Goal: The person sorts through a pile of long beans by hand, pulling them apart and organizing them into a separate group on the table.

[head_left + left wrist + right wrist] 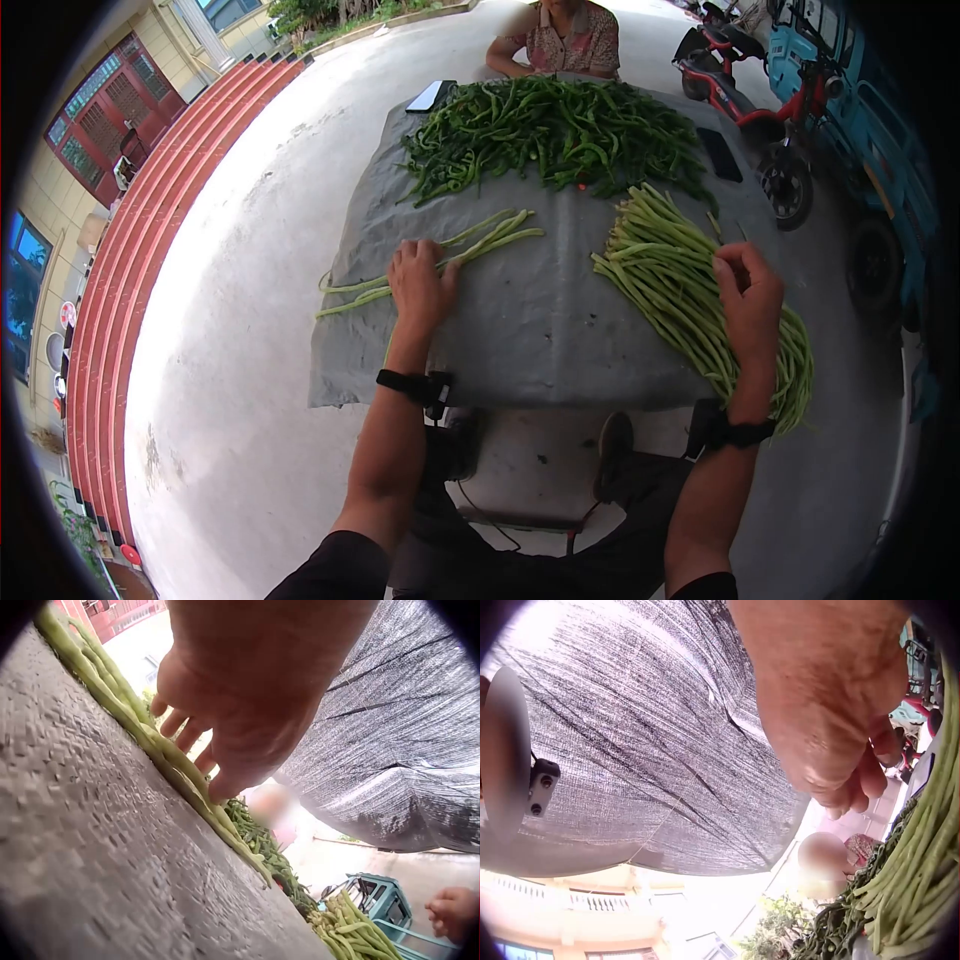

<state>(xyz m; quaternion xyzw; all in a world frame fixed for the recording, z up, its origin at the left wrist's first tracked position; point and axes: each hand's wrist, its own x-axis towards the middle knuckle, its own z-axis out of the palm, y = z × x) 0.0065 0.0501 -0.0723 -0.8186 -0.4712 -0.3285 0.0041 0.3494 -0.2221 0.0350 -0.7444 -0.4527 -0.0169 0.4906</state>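
Note:
Several long pale-green beans (370, 290) lie on the left part of the grey-covered table. My left hand (420, 285) rests over them; in the left wrist view its fingers reach down to the beans (169, 754), relaxed rather than wrapped round them. A thick bundle of long beans (675, 270) lies on the right, its far ends gathered and its near ends hanging past the table's front edge. Over the bundle's right side is my right hand (750, 300), fingers loosely bent, thumb near the forefinger. Nothing shows between its fingers in the right wrist view.
A wide heap of green peppers (550, 130) covers the table's far side. One phone (430, 97) lies at the far left, another dark phone (719, 155) at the right edge. A person (565, 40) sits opposite. A red scooter (740, 80) stands beyond the right side.

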